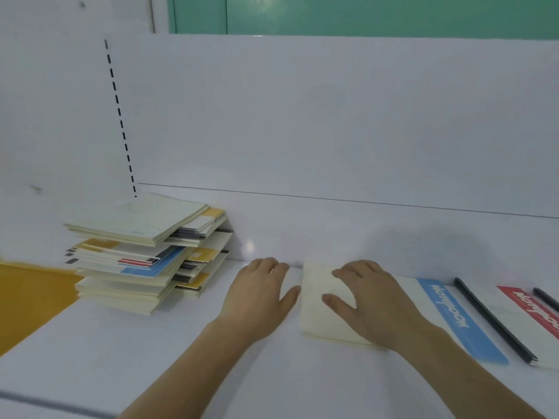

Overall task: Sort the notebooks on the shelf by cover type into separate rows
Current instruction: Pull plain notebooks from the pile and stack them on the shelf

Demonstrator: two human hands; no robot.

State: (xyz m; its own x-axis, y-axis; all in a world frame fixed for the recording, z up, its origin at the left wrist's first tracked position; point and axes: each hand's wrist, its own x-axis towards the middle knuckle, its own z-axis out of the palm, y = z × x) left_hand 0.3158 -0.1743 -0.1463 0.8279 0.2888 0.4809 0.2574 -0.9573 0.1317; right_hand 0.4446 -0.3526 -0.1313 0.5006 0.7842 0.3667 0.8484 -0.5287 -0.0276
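Note:
A messy stack of notebooks (142, 255) with cream, yellow, blue and red covers stands on the white shelf (151, 358) at the left. At the right, notebooks lie in a flat row: a plain cream one (320, 322), beside it a blue-banded one (462, 322), then a red-banded one (526, 303) at the frame's edge. My right hand (369, 300) lies flat on the cream notebook with fingers spread. My left hand (260, 291) rests flat on the shelf just left of that notebook, its thumb touching the notebook's left edge.
The shelf's white back panel (332, 131) rises behind, with a slotted upright (119, 116) at the left. A yellow surface (27, 300) shows at the far left, below the shelf edge. Green wall shows at the top.

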